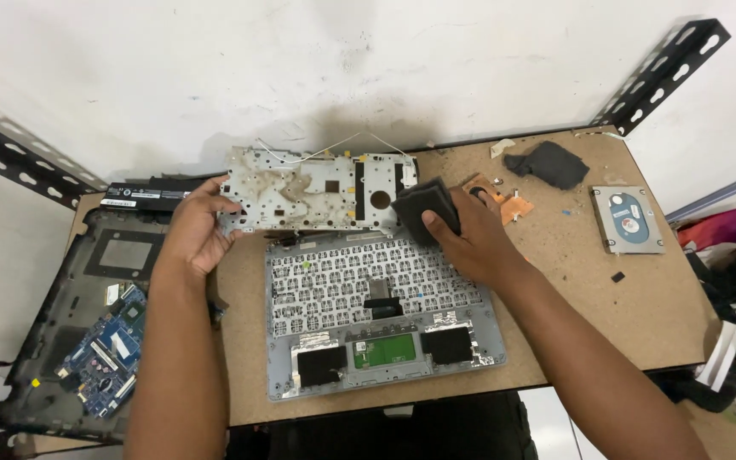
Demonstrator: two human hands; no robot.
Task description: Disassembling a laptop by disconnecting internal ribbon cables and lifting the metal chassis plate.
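Both hands (193,230) (wrists bent) on plate (317,192)

Both forearms are bare up to the lower edge of the view; no sleeve, no glove, no watch shows on them; the left hand (193,230) and the right hand (470,243) wear no ring; the nails are short.

A grey cloth (423,209) is seen. The metal plate (317,192) is silver with brown stains. A green patch (383,350) is seen on the grey laptop shell (385,375).
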